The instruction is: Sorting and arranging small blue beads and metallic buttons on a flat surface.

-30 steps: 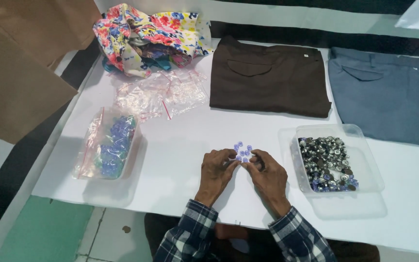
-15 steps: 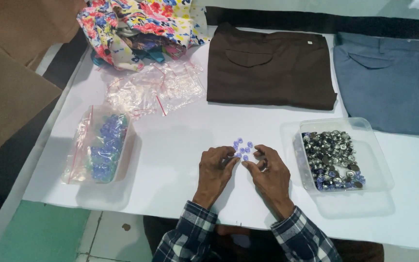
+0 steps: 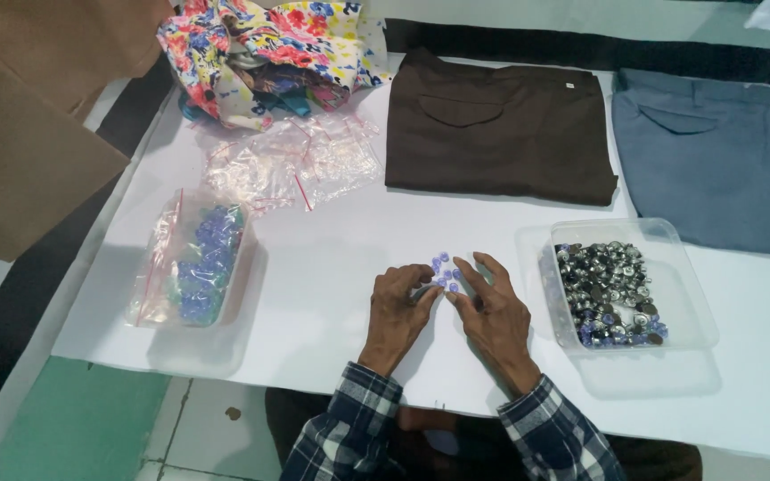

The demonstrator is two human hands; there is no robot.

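My left hand (image 3: 400,312) and my right hand (image 3: 492,312) rest side by side on the white table (image 3: 314,294), fingertips meeting over a small cluster of pale blue buttons (image 3: 443,270). The fingers are bent and pinch at the buttons; I cannot make out which button sits in which hand. A clear plastic tray (image 3: 675,258) full of silver metal buttons (image 3: 608,289) stands just right of my right hand. Both wrists wear plaid sleeves.
A clear tub (image 3: 225,307) holding a bag of blue and green buttons (image 3: 202,263) sits at the left. Empty clear bags (image 3: 291,165), floral cloth (image 3: 265,49), brown folded trousers (image 3: 496,125) and grey-blue trousers (image 3: 715,151) lie at the back. Brown paper (image 3: 20,116) covers the far left.
The view has drawn closer and shifted slightly. My hands stay together over the blue buttons, with the fingers spreading a little more across them.
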